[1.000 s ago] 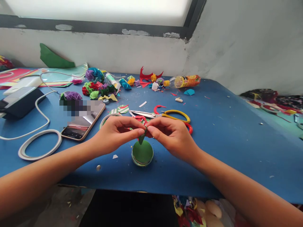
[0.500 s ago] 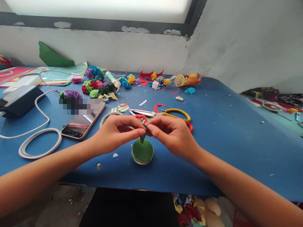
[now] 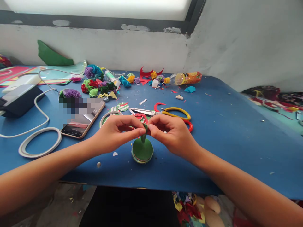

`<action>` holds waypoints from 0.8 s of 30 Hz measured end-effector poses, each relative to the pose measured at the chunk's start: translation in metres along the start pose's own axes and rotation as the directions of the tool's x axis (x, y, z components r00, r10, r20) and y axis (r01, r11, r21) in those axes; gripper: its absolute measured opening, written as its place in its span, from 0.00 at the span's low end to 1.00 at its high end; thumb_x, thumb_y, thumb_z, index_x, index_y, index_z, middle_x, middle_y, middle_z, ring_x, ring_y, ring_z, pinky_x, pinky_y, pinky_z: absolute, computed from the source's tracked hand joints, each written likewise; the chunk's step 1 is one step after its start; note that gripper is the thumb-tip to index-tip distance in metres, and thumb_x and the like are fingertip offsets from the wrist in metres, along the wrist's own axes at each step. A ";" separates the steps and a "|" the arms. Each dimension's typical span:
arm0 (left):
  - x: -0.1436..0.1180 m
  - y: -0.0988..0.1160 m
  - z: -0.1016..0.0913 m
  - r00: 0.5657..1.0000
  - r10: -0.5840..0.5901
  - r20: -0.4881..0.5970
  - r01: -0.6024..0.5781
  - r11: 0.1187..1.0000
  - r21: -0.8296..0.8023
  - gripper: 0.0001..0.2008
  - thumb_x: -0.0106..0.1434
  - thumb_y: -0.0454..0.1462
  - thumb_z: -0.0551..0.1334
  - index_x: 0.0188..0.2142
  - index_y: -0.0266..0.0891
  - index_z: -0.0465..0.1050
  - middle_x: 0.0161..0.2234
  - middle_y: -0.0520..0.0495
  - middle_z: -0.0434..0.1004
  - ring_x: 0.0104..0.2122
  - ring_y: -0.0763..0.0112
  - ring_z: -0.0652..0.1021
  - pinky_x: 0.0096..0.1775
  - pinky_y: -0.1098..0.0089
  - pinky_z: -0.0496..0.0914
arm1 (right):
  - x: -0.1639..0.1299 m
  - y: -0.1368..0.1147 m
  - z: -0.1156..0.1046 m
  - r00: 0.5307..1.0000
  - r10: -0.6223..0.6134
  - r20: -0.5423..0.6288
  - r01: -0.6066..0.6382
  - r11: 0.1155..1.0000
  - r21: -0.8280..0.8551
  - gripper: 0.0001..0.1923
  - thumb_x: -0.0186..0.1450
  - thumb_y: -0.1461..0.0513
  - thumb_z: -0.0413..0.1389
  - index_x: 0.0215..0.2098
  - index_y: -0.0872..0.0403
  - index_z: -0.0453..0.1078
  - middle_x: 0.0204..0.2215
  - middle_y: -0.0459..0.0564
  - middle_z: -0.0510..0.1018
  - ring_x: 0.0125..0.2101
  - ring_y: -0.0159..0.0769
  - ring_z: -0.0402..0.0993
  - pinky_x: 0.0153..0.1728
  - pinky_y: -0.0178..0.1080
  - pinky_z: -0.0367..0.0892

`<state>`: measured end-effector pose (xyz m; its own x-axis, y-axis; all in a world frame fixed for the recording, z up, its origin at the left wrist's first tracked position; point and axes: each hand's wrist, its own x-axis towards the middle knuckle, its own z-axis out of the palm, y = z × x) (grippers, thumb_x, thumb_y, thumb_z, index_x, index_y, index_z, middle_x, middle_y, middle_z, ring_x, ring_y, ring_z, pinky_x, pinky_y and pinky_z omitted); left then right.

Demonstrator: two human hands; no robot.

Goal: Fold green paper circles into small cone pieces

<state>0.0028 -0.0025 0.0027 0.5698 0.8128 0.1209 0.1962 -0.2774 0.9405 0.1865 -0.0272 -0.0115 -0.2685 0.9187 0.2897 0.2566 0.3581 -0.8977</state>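
Note:
Between the fingertips of my left hand [image 3: 118, 134] and my right hand [image 3: 171, 134] is a small folded green paper piece [image 3: 143, 135]. Both hands are closed in a pinch, thumb against forefinger, their tips almost touching. Just below, a stack of round discs with a green top [image 3: 142, 151] lies on the blue table [image 3: 236, 132]. Behind my right hand rest scissors [image 3: 176, 112] with yellow and red handles, blades pointing left. A white ring [image 3: 107, 115] is partly hidden behind my left hand, beside green-and-white striped round pieces [image 3: 122, 107].
To the left lie a phone [image 3: 84, 121], another white ring [image 3: 22, 150], a white cable [image 3: 36, 104] and a dark box [image 3: 21, 102]. Ruffled coloured paper flowers [image 3: 93, 73], scraps and a bottle with an orange label [image 3: 189, 78] line the back. The table's front edge is near me.
The view has shifted very slightly. My hands stay together, and the green paper piece between them has turned a little.

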 end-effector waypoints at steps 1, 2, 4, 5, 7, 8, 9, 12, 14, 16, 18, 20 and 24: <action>0.000 0.000 0.000 1.000 -0.011 0.000 0.011 1.000 -0.025 0.08 0.56 0.39 0.63 0.29 0.35 0.73 0.29 0.48 0.75 0.29 0.75 0.74 0.30 0.78 0.70 | 0.000 0.001 0.000 1.000 0.005 -0.002 -0.005 1.000 0.010 0.05 0.59 0.62 0.53 0.28 0.57 0.67 0.23 0.44 0.71 0.22 0.23 0.64 0.22 0.28 0.62; 0.001 0.000 0.000 1.000 -0.026 0.002 0.026 0.998 -0.055 0.07 0.56 0.39 0.63 0.29 0.35 0.74 0.29 0.48 0.75 0.29 0.75 0.74 0.31 0.78 0.70 | 0.000 0.001 0.000 1.000 0.012 -0.002 -0.012 1.000 0.027 0.05 0.59 0.62 0.53 0.28 0.56 0.66 0.23 0.44 0.70 0.23 0.24 0.64 0.23 0.29 0.62; 0.003 -0.001 0.000 0.998 -0.068 0.007 0.068 0.988 -0.142 0.07 0.56 0.38 0.63 0.28 0.36 0.74 0.28 0.49 0.76 0.29 0.76 0.75 0.32 0.78 0.71 | 0.000 0.003 0.000 1.000 0.030 0.002 -0.030 0.997 0.074 0.06 0.60 0.60 0.52 0.28 0.56 0.65 0.24 0.44 0.69 0.23 0.25 0.65 0.23 0.30 0.63; 0.004 -0.001 0.000 0.996 -0.092 0.013 0.093 0.976 -0.198 0.06 0.56 0.38 0.63 0.28 0.36 0.73 0.28 0.50 0.76 0.29 0.77 0.75 0.33 0.78 0.71 | 0.000 0.004 0.000 0.999 0.040 0.005 -0.040 0.994 0.097 0.07 0.60 0.60 0.52 0.28 0.56 0.64 0.24 0.44 0.69 0.24 0.25 0.65 0.24 0.31 0.63; 0.006 -0.003 0.000 0.990 -0.140 0.022 0.140 0.939 -0.313 0.07 0.55 0.38 0.64 0.27 0.35 0.73 0.27 0.50 0.76 0.29 0.77 0.76 0.32 0.78 0.72 | 0.001 0.005 0.000 0.998 0.059 0.007 -0.059 0.990 0.130 0.07 0.60 0.59 0.51 0.28 0.55 0.63 0.24 0.44 0.68 0.24 0.26 0.66 0.25 0.32 0.64; 0.006 -0.004 0.000 0.986 -0.163 0.024 0.161 0.918 -0.362 0.07 0.55 0.38 0.64 0.27 0.35 0.72 0.27 0.50 0.76 0.29 0.77 0.76 0.32 0.78 0.72 | 0.001 0.005 0.000 0.998 0.066 0.004 -0.066 0.988 0.140 0.07 0.60 0.59 0.51 0.28 0.55 0.63 0.24 0.44 0.68 0.24 0.26 0.66 0.25 0.32 0.64; 0.007 -0.005 0.000 0.983 -0.183 0.023 0.176 0.899 -0.401 0.07 0.55 0.38 0.64 0.27 0.35 0.72 0.27 0.50 0.75 0.29 0.77 0.76 0.31 0.78 0.72 | 0.001 0.005 -0.001 0.997 0.074 -0.001 -0.073 0.987 0.146 0.07 0.60 0.59 0.51 0.28 0.55 0.62 0.23 0.44 0.68 0.24 0.26 0.66 0.25 0.32 0.64; 0.009 -0.007 -0.001 0.974 -0.225 0.007 0.201 0.856 -0.477 0.08 0.55 0.39 0.65 0.26 0.34 0.72 0.27 0.51 0.75 0.28 0.77 0.76 0.31 0.77 0.73 | 0.003 0.005 -0.002 0.995 0.095 -0.023 -0.091 0.985 0.147 0.06 0.59 0.60 0.51 0.28 0.55 0.62 0.23 0.44 0.69 0.23 0.26 0.66 0.24 0.31 0.64; 0.011 -0.008 -0.001 0.970 -0.243 -0.011 0.204 0.837 -0.508 0.08 0.54 0.39 0.65 0.26 0.35 0.72 0.27 0.51 0.75 0.28 0.77 0.76 0.31 0.77 0.73 | 0.005 0.006 -0.004 0.994 0.099 -0.037 -0.093 0.985 0.144 0.06 0.58 0.60 0.51 0.28 0.55 0.61 0.22 0.44 0.69 0.22 0.25 0.66 0.23 0.31 0.63; 0.012 -0.008 -0.002 0.966 -0.258 -0.033 0.205 0.832 -0.516 0.08 0.54 0.39 0.65 0.27 0.35 0.73 0.29 0.50 0.76 0.29 0.78 0.76 0.31 0.77 0.73 | 0.007 0.009 -0.005 0.994 0.091 -0.055 -0.083 0.987 0.140 0.06 0.58 0.60 0.51 0.27 0.55 0.61 0.22 0.43 0.69 0.21 0.25 0.66 0.23 0.31 0.63; 0.013 -0.008 -0.003 0.963 -0.264 -0.053 0.200 0.834 -0.515 0.08 0.55 0.39 0.64 0.29 0.35 0.75 0.31 0.48 0.77 0.30 0.77 0.76 0.31 0.79 0.73 | 0.011 0.013 -0.008 0.993 0.080 -0.086 -0.068 0.989 0.135 0.06 0.57 0.61 0.52 0.26 0.56 0.61 0.21 0.43 0.69 0.21 0.25 0.66 0.23 0.32 0.64; 0.014 -0.008 -0.004 0.961 -0.268 -0.073 0.191 0.825 -0.531 0.07 0.56 0.39 0.64 0.30 0.36 0.75 0.33 0.47 0.77 0.30 0.77 0.76 0.31 0.79 0.73 | 0.014 0.017 -0.011 0.990 0.079 -0.117 -0.063 0.989 0.130 0.06 0.57 0.61 0.52 0.26 0.56 0.62 0.21 0.43 0.69 0.22 0.26 0.66 0.24 0.32 0.64; 0.017 -0.011 -0.008 0.952 -0.286 -0.110 0.170 0.792 -0.587 0.07 0.55 0.39 0.65 0.31 0.36 0.75 0.32 0.48 0.76 0.31 0.78 0.75 0.31 0.81 0.72 | 0.019 0.026 -0.016 0.981 0.098 -0.165 -0.077 0.988 0.130 0.05 0.57 0.62 0.52 0.25 0.56 0.62 0.20 0.43 0.70 0.21 0.26 0.67 0.25 0.33 0.65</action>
<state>0.0039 0.0181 -0.0034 0.3986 0.9094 -0.1188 -0.2161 0.2190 0.9515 0.2028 0.0019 -0.0240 -0.0855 0.9642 0.2511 0.1532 0.2617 -0.9529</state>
